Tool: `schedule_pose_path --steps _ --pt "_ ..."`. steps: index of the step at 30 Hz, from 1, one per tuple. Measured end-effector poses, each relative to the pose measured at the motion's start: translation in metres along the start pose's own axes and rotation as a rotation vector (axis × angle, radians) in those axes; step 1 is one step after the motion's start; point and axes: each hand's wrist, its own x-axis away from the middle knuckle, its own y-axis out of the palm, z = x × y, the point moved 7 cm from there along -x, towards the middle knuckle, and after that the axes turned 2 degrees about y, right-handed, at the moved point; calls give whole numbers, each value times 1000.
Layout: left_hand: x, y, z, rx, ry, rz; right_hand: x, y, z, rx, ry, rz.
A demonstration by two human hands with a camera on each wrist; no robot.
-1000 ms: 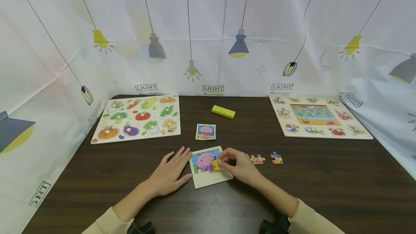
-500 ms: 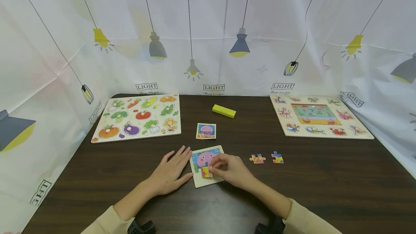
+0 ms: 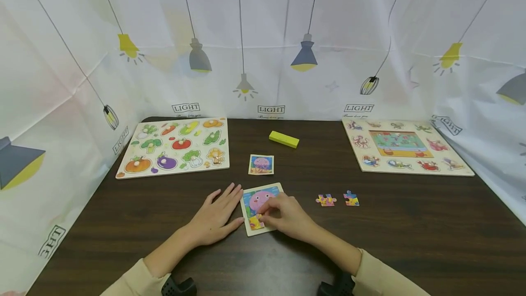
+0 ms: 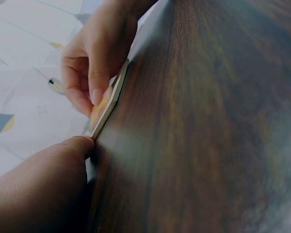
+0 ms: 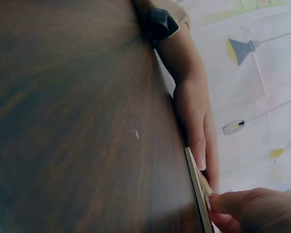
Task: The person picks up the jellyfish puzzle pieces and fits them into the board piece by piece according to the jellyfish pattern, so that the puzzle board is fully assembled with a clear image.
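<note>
From afar I see the right hand (image 3: 289, 218) pinching a piece (image 3: 256, 222) on the board (image 3: 255, 232), left hand (image 3: 218, 220) outstretched, touching the board's edge, two loose pieces (image 3: 326, 200) right of both hands

dark wood-grain table (image 3: 394, 245), soft sheen (image 3: 267, 261) toward its front edge; white lamp-print cloth (image 3: 263, 22) along far, left, right edges.

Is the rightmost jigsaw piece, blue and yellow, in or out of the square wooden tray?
Out: the jigsaw piece lies on the dark brown table, apart from the square wooden tray.
</note>
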Motion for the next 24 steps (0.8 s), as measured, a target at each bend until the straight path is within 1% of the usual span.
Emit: schedule_pose_path --steps 4,9,16,24 --pt "0 -2 0 4 -1 0 -1 0 -2 54 -48 15" --pt "-1 -4 1 2 2 4 -2 0 -4 63 -99 24" --pt "-2 -3 1 4 5 5 -2 1 -3 72 -86 5" --pt "-1 -2 0 11 6 7 -1 0 -8 40 -109 7"
